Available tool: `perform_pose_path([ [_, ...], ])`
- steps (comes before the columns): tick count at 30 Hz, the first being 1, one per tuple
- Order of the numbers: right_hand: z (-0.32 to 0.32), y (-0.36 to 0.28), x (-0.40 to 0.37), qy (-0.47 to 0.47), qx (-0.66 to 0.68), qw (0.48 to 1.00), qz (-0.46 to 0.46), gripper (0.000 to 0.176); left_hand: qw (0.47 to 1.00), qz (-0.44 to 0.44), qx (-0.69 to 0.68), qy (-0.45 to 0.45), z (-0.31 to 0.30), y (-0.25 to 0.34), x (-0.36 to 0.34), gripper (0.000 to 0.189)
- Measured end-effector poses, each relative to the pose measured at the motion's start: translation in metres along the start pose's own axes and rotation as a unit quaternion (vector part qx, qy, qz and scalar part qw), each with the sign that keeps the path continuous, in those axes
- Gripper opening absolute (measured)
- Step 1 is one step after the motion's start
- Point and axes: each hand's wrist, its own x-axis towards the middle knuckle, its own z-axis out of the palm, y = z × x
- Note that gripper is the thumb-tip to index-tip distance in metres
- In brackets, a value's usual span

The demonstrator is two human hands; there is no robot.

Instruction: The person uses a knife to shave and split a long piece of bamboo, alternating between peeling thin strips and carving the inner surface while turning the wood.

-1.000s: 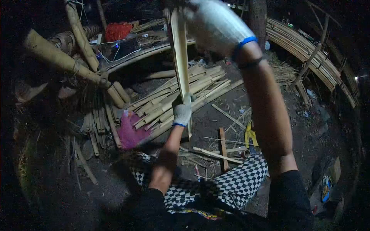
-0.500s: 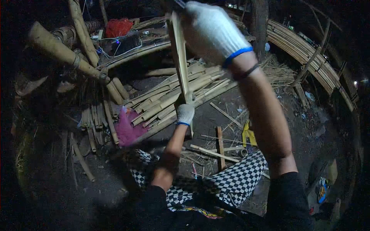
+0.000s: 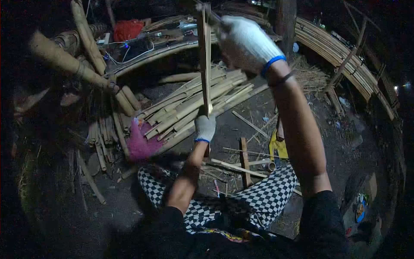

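A long split bamboo strip (image 3: 205, 69) stands nearly upright in front of me. My left hand (image 3: 205, 127), in a white knit glove with a blue cuff, is wrapped round its lower part. Near its top, my right hand (image 3: 248, 43), gloved the same way, is closed round a dark tool whose shape is blurred and mostly lost against the dark background. The tool's head appears close to the strip's upper end; whether they touch is unclear.
Split bamboo (image 3: 185, 108) lies piled behind my left hand, beside a pink bag (image 3: 141, 140). Thick bamboo poles (image 3: 88, 41) stand at the left. A wooden stick (image 3: 245, 162) and a yellow item (image 3: 278, 145) lie near my checkered trousers. Long strips (image 3: 336, 54) curve along the right.
My right hand has shifted slightly right and down with the tool. The strip looks more upright, and my left hand has moved slightly left. The view has shifted a little.
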Motion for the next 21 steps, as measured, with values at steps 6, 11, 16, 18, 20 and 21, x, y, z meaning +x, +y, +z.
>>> perform_pose_path([
  [6, 0.033, -0.001, -0.025, 0.062, 0.011, 0.998, 0.02, 0.018, 0.993, 0.009, 0.043, -0.113, -0.027, 0.038, -0.003, 0.04],
  [11, 0.044, 0.016, -0.032, -0.112, 0.093, 0.982, 0.122, 0.034, 0.976, 0.217, 0.012, 0.032, -0.081, 0.035, 0.043, 0.079],
  [16, 0.064, 0.028, -0.028, -0.196, 0.404, 0.874, 0.185, 0.038, 0.933, 0.336, -0.019, 0.127, -0.118, 0.168, 0.136, 0.07],
  [18, 0.067, 0.029, -0.02, -0.219, 0.323, 0.904, 0.172, 0.04, 0.904, 0.405, 0.077, 0.111, -0.12, 0.21, 0.158, 0.062],
  [20, 0.066, 0.026, -0.013, -0.196, 0.18, 0.96, 0.086, 0.034, 0.919, 0.333, 0.043, 0.209, -0.091, 0.21, 0.189, 0.026],
  [21, 0.074, 0.035, -0.009, -0.167, 0.097, 0.981, 0.027, 0.029, 0.934, 0.307, 0.049, 0.176, -0.087, 0.199, 0.207, 0.031],
])
